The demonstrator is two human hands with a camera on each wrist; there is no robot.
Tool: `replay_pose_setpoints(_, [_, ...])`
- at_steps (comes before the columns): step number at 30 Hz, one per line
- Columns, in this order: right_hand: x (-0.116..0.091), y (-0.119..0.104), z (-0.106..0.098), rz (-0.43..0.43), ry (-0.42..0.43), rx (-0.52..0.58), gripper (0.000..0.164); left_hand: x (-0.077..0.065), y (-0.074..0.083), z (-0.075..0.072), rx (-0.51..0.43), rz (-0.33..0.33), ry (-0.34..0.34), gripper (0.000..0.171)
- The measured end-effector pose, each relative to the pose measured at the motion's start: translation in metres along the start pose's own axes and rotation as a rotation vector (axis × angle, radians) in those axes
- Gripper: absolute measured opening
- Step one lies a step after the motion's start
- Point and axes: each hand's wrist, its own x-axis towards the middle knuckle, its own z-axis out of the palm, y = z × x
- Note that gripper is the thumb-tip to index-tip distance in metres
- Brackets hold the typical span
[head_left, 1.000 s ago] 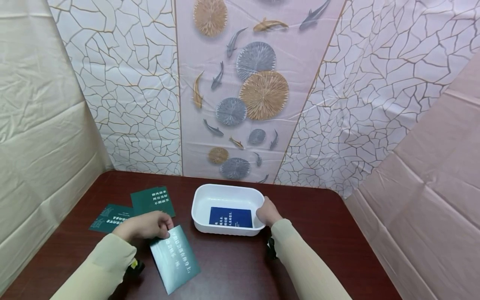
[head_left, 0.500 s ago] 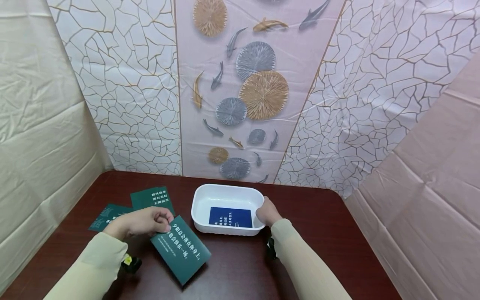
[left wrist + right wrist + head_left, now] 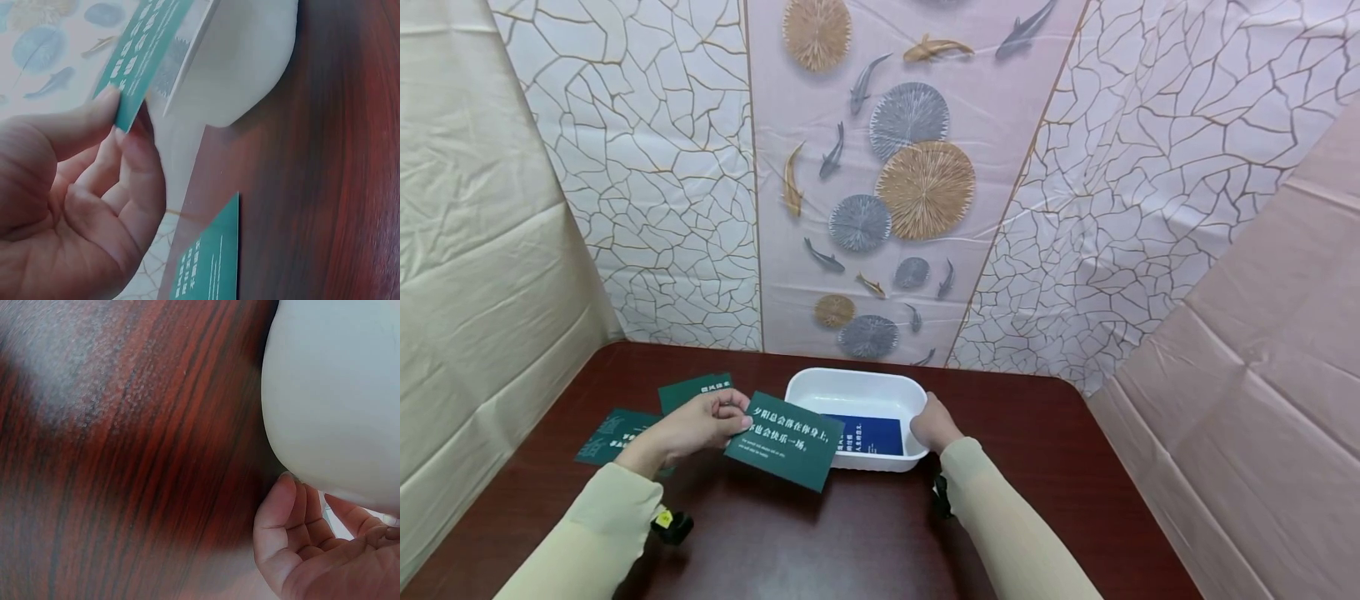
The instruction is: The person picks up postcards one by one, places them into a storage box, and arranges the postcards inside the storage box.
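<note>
1. Across the far side and both flanks of your scene hang the fabric walls (image 3: 1067, 217), patterned with lily pads, fish and crackle lines at the far side.
2. Below them spreads the dark red-brown table (image 3: 865, 542) in front of you.
3. Near the far edge of the table sits the white container (image 3: 857, 392), upright, right of the loose cards.
4. At its right end, your right hand (image 3: 936, 423) grips the wall, fingers bent against it.
5. To the left, your left hand (image 3: 706, 425) pinches a card by its left edge, between thumb and fingers.
6. That held green card (image 3: 786, 442), lettered in white, is tilted above the table and covers the container's near left part from your head view; you cannot tell whether they touch.
7. Left of it lie the far green card (image 3: 688, 392) and the left green card (image 3: 606, 437), both partly behind your left hand and forearm.
8. Inside the container rests the blue card (image 3: 880, 436), its left part hidden.
</note>
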Motion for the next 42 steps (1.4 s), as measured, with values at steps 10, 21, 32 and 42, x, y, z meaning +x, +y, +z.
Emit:
replay_pose_setpoints(10, [0.002,0.002,0.0,0.027,-0.014,0.041,0.07,0.016,0.008,0.011,-0.054,0.052,0.212,0.039])
replay_pose_setpoints(21, [0.001,0.003,-0.002,-0.01,-0.012,0.021,0.069,0.033,0.02,0.032,0.019,0.129,0.268,0.045])
replay_pose_setpoints(32, [0.003,0.003,-0.001,0.011,0.016,0.019,0.065,0.063,0.037,0.071,0.154,0.184,0.241,0.052])
replay_pose_setpoints(42, [0.005,0.004,0.002,0.026,0.016,0.035,0.067,0.083,0.038,0.106,0.369,0.155,0.141,0.053])
